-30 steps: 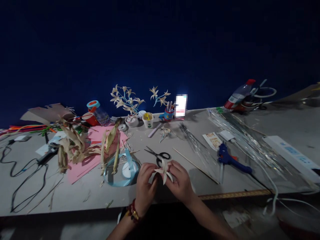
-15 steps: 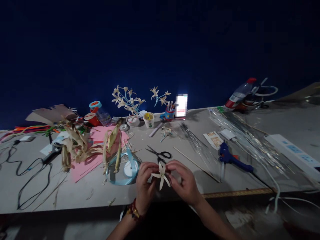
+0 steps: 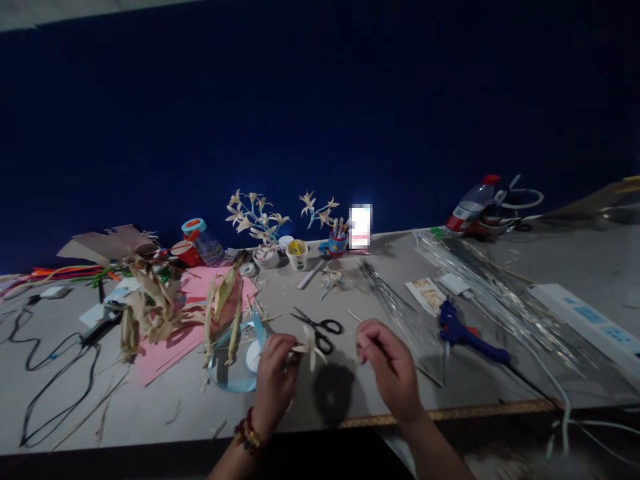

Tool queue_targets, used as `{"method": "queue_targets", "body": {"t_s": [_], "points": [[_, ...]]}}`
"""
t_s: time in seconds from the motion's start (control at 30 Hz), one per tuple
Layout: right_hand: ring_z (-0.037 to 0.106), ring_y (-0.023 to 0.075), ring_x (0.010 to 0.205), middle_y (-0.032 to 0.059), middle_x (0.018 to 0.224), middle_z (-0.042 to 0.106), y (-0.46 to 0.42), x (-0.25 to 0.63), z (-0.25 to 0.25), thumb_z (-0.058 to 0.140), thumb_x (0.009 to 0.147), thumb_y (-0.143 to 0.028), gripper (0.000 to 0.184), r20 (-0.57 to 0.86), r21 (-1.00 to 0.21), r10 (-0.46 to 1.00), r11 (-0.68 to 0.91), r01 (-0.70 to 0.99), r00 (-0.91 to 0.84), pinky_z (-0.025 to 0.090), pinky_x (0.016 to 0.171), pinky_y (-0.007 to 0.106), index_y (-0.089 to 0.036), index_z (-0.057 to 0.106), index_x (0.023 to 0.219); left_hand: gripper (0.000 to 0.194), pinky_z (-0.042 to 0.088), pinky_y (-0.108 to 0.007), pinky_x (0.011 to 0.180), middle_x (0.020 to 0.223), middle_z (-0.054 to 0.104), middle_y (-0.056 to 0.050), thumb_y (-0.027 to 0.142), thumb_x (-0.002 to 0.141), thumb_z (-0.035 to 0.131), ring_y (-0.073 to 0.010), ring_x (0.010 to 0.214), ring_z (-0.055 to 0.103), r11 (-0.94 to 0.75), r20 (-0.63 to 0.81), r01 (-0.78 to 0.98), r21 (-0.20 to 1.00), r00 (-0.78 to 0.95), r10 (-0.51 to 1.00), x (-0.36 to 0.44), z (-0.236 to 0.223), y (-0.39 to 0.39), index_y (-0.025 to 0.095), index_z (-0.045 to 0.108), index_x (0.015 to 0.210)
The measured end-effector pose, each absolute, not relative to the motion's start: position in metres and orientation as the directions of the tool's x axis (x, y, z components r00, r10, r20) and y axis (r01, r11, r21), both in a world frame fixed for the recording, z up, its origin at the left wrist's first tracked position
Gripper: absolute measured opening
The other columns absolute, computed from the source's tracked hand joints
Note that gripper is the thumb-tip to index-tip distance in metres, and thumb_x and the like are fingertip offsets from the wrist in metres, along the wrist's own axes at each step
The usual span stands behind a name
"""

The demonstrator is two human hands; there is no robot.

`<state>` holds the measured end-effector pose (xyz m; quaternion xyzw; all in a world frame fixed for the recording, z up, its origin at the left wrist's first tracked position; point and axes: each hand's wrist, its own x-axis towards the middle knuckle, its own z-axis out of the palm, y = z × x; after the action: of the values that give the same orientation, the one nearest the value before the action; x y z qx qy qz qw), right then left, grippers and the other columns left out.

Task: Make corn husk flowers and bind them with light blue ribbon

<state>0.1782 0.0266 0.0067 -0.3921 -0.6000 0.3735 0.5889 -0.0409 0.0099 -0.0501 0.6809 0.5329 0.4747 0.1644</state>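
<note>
My left hand point(image 3: 276, 373) pinches a pale husk flower point(image 3: 312, 348) at its base, its narrow petals spread to the right. My right hand point(image 3: 389, 367) is off to the right, apart from the flower, with its fingers curled together; whether anything is between them is hidden. Black scissors point(image 3: 320, 327) lie just beyond the flower, blades pointing away to the left. Beside my left hand is a roll of light blue ribbon point(image 3: 235, 385), partly covered by the hand. A thin stick point(image 3: 423, 373) lies on the table, partly behind my right hand.
Dried corn husks point(image 3: 155, 300) lie on pink paper point(image 3: 170, 353) at left. A blue glue gun point(image 3: 470, 337), wires point(image 3: 393, 297) and a power strip point(image 3: 590, 320) are at right. Finished flower sprays point(image 3: 257, 217), cups point(image 3: 297, 255) and a lit phone point(image 3: 360, 227) line the back.
My right hand has let go of the flower and moved right. The left hand keeps the flower, shifted slightly left. The whole view has tilted up a little.
</note>
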Motion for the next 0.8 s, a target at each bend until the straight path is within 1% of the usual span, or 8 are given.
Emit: {"method": "queue_targets", "body": {"t_s": [0.07,0.13,0.2,0.3,0.37,0.5,0.63,0.8], "points": [[0.045,0.0140,0.059,-0.0031,0.065,0.045,0.031,0.188,-0.002,0.046,0.101,-0.027,0.032,0.399,-0.911,0.904,0.410,-0.049,0.152,0.038,0.059,0.026,-0.022,0.048,0.069,0.010,0.051,-0.033,0.080,0.090,0.070,-0.006,0.023,0.090,0.057,-0.0215,0.087,0.065,-0.301,0.377,0.569,0.766,-0.018,0.926,-0.057,-0.046,0.028,0.020,0.066,0.087],[0.042,0.0134,0.057,-0.0043,0.062,0.041,0.033,0.195,-0.015,0.044,0.102,-0.030,0.038,0.391,-0.914,0.903,0.404,-0.039,0.178,0.036,0.056,0.025,-0.022,0.043,0.066,0.015,0.052,-0.030,0.077,0.089,0.071,-0.006,0.029,0.092,0.055,-0.0204,0.084,0.066,-0.225,0.258,0.620,0.751,0.038,0.965,-0.070,-0.036,0.052,0.019,0.065,0.087],[0.041,0.0132,0.054,-0.0047,0.060,0.039,0.032,0.197,-0.032,0.045,0.102,-0.035,0.040,0.378,-0.924,0.922,0.371,0.089,0.085,0.035,0.053,0.025,-0.022,0.042,0.065,0.015,0.051,-0.030,0.077,0.090,0.072,-0.006,0.029,0.090,0.056,-0.0200,0.084,0.066,-0.209,0.193,0.703,0.680,0.103,0.976,-0.076,-0.022,0.078,0.019,0.067,0.091],[0.047,0.0134,0.055,-0.0039,0.060,0.045,0.025,0.193,-0.062,0.048,0.100,-0.038,0.040,0.401,-0.850,0.909,0.415,0.325,-0.113,0.036,0.052,0.024,-0.022,0.044,0.064,0.010,0.049,-0.028,0.074,0.087,0.072,-0.003,0.024,0.085,0.061,-0.0188,0.080,0.065,-0.227,0.161,0.747,0.624,0.161,0.974,-0.069,-0.006,0.115,0.021,0.069,0.088],[0.050,0.0129,0.055,-0.0037,0.060,0.048,0.020,0.189,-0.080,0.048,0.100,-0.036,0.040,0.429,-0.783,0.883,0.470,0.407,-0.193,0.037,0.053,0.023,-0.021,0.046,0.063,0.008,0.047,-0.027,0.071,0.082,0.072,-0.002,0.019,0.080,0.063,-0.0183,0.077,0.065,-0.224,0.119,0.779,0.586,0.191,0.974,-0.058,-0.005,0.137,0.021,0.070,0.084],[0.054,0.0127,0.055,-0.0028,0.061,0.052,0.016,0.185,-0.099,0.045,0.102,-0.034,0.039,0.463,-0.719,0.859,0.508,0.475,-0.218,0.038,0.054,0.022,-0.021,0.047,0.065,0.013,0.043,-0.024,0.063,0.073,0.071,-0.001,0.010,0.073,0.063,-0.0172,0.069,0.065,-0.170,0.019,0.832,0.528,0.188,0.982,-0.035,-0.023,0.172,0.019,0.069,0.079],[0.054,0.0119,0.053,-0.0032,0.060,0.051,0.017,0.186,-0.097,0.043,0.102,-0.030,0.038,0.518,-0.666,0.815,0.575,0.476,-0.260,0.035,0.052,0.023,-0.022,0.046,0.065,0.015,0.043,-0.024,0.064,0.075,0.072,-0.002,0.009,0.074,0.060,-0.0178,0.072,0.066,-0.136,0.012,0.861,0.491,0.149,0.989,-0.021,-0.041,0.187,0.018,0.068,0.083],[0.053,0.0131,0.055,-0.0027,0.061,0.049,0.015,0.189,-0.096,0.043,0.100,-0.026,0.034,0.554,-0.687,0.795,0.605,0.403,-0.247,0.037,0.051,0.023,-0.022,0.044,0.067,0.007,0.046,-0.028,0.069,0.087,0.070,-0.006,0.022,0.084,0.061,-0.0189,0.075,0.064,-0.180,0.085,0.856,0.485,0.159,0.984,-0.023,-0.032,0.177,0.017,0.065,0.088]]}}
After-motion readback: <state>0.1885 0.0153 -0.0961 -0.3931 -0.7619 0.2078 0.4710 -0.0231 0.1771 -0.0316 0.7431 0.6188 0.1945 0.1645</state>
